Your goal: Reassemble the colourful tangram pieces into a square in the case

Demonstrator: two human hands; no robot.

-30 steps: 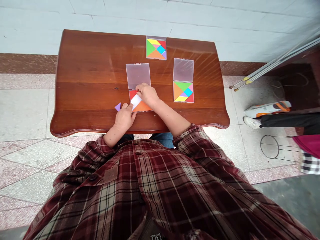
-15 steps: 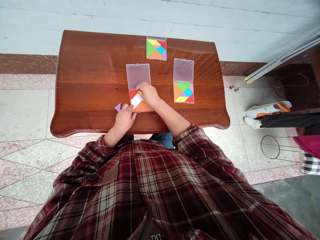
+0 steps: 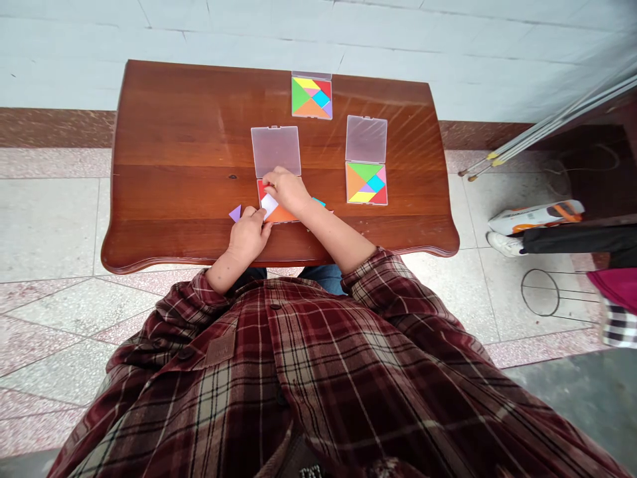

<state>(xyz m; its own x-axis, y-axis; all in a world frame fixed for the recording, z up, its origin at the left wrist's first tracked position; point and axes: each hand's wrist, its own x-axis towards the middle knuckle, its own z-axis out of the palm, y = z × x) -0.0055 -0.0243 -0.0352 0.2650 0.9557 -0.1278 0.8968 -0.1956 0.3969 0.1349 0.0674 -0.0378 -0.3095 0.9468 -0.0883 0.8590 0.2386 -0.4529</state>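
Over the wooden tabletop (image 3: 189, 133), the right hand (image 3: 285, 191) has slid left since the earlier frame and now covers most of the upper part of the open puzzle tray (image 3: 261, 190), its fingers (image 3: 269, 178) bent down at the tray's top edge. Whether they have hold of a piece cannot be told. A small teal piece (image 3: 319, 201), unseen earlier, now shows just beyond the right wrist on the wood. The left hand (image 3: 247, 234) stays at the tray's lower left corner, its fingers (image 3: 258, 213) curled against the edge beside a white patch (image 3: 269, 205); whether they grip anything is also unclear. A purple triangle (image 3: 235, 213) lies flat on the wood just left of that hand. The tray sits near the tabletop's front edge, between the hands, with its frosted clear lid (image 3: 275, 151) lying open on the far side, so the pair's long axis runs straight away from the person. Red shows at its corner and an orange piece (image 3: 281, 214) along its lower edge. To the right and far side lie two other cases, each filled with bright tangram pieces: the right case (image 3: 365, 183) and the far case (image 3: 312, 97).
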